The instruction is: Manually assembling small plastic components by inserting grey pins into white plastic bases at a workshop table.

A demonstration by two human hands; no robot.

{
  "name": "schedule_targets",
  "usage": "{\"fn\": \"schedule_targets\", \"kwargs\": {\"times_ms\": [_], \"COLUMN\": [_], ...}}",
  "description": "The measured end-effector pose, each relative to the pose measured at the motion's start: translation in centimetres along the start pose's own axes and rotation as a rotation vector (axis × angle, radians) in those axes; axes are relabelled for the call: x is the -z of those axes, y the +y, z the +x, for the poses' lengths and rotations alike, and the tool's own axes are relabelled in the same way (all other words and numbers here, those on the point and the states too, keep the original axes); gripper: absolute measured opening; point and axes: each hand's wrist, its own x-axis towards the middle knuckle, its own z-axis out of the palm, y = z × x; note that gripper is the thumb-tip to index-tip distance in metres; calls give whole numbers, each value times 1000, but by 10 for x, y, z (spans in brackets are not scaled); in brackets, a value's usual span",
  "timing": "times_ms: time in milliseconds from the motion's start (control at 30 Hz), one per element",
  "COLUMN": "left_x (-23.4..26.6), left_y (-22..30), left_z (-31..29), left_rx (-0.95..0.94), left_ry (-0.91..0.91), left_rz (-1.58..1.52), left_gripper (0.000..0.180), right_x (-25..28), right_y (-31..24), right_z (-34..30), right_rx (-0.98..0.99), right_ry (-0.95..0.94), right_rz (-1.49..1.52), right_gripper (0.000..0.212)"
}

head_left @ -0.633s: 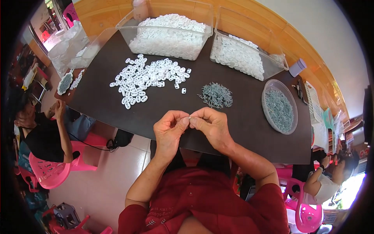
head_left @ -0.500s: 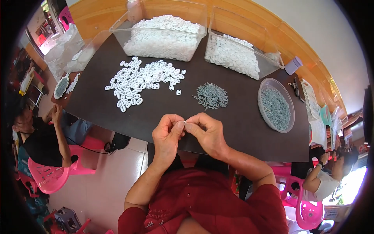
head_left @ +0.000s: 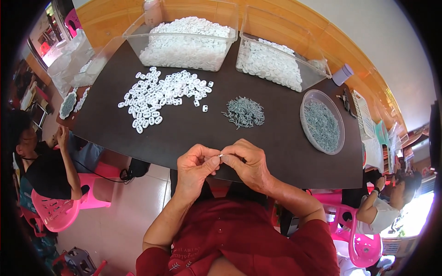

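Note:
My left hand (head_left: 195, 171) and my right hand (head_left: 247, 164) meet above the table's near edge, each closed in a pinch. Between their fingertips a small white plastic piece (head_left: 221, 155) shows; the fingers cover most of it, and whether a screw is with it I cannot make out. Beyond my hands lies a loose pile of small grey screws (head_left: 245, 112). Farther left spread many oval white plastic pieces (head_left: 146, 102) with two holes each, a few squarer ones at their right edge.
At the back stand two clear bins (head_left: 182, 36) (head_left: 271, 55) of white pieces. A round clear tub (head_left: 342, 138) of screws sits right, near pliers (head_left: 346, 102) and a lilac cup (head_left: 342, 74). People sit on pink chairs (head_left: 55, 209) at both sides.
My joined hands have come slightly nearer to my body, still pinching the white piece. The whole view has shifted a little; the piles look the same.

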Motion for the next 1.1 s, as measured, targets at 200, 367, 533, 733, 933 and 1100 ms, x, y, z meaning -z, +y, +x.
{"fn": "schedule_targets", "kwargs": {"times_ms": [200,367,533,733,933,1100], "left_x": [5,9,9,12,9,7], "left_y": [1,7,13,10,10,9], "left_z": [3,4,5,7,7,7], "left_rx": [-3,-9,-19,-27,3,18], "left_ry": [4,44,117,74,77,73], "left_rz": [-23,-67,-30,24,-31,-1], "left_gripper": [12,10,10,10,11,12], "right_x": [12,37,45,38,34,35], "right_y": [5,29,48,50,45,42], "right_z": [17,52,47,44,50,48], "right_rx": [99,228,356,448,564,556], "right_ry": [-51,78,51,-61,-170,-201], "right_rz": [-126,-344,-566,-763,-878,-976], "right_gripper": [11,14,12,18,8,16]}}
